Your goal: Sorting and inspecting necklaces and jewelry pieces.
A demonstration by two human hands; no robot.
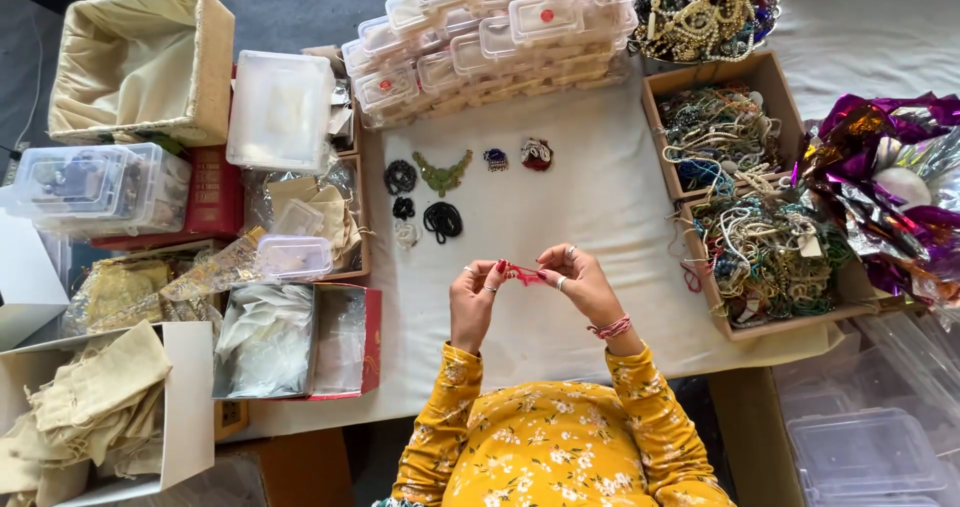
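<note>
Both hands pinching red thread, over white cloth

A single view, from a camera worn on the person's head, looks almost straight down on a table covered with a pale cloth. The person's yellow sleeves enter from the bottom edge of the frame, so the near edge of the table lies at the bottom and its far edge at the top. The left hand and right hand sit just below the middle of the frame, at moderate distance. The view is wide: it takes in boxes along the table's right edge, stacked cases at its far edge and cartons past its left edge.
</note>
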